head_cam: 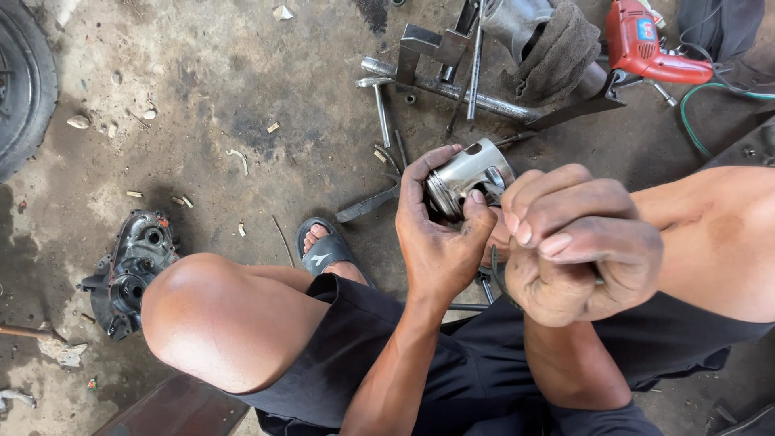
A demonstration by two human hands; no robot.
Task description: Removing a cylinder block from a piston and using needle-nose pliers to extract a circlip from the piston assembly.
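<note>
Currently left hand [440, 242] is wrapped around a silver piston [471, 173], grip clamped on its body, thumb up against the ringed end, held in front of the person over the floor. Right hand [577, 258] sits just beside it, fingers curled into a closed grip on a thin dark curved piece that shows below the fist; can't tell what it is. Person squats, bare knee [218, 311] at left, foot in a black sandal [323, 250] on the concrete floor [202, 105]. Dark engine casing [129, 270] lies on the floor left of the knee. Beyond the hands: metal rods and a bracket [436, 69], a grey rag [557, 52], a red electric drill [646, 44] with a green cable. Tyre [24, 81] at the left edge.
</note>
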